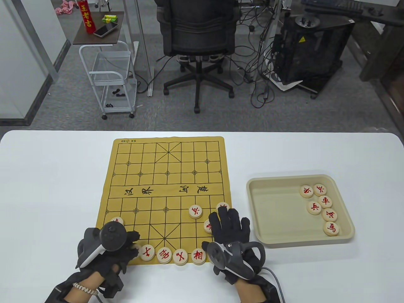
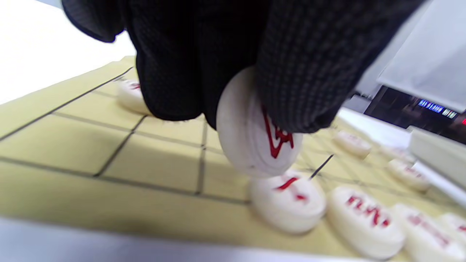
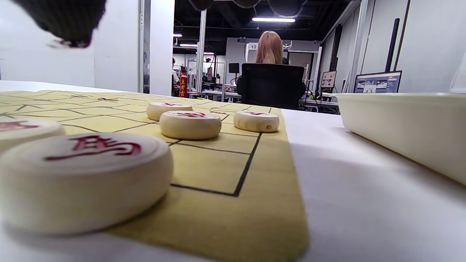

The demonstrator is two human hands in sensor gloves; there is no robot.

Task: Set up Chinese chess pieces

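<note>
The yellow chess board [image 1: 164, 176] lies mid-table. Several cream pieces with red characters [image 1: 180, 256] stand in its near row. My left hand [image 1: 134, 245] is at the row's left end. In the left wrist view its fingers [image 2: 305, 72] pinch one piece [image 2: 251, 145], tilted on edge just above the board, beside the row's leftmost piece [image 2: 287, 202]. My right hand [image 1: 228, 221] lies flat with fingers spread over the board's near right corner, partly covering two pieces [image 1: 207, 225]. One piece [image 1: 195, 211] stands free beside it.
A beige tray [image 1: 262, 208] with several more pieces [image 1: 325, 200] stands right of the board; its wall shows in the right wrist view [image 3: 400, 120]. Another piece [image 1: 117, 220] sits half hidden behind my left tracker. The table's far edge faces an office chair [image 1: 197, 34].
</note>
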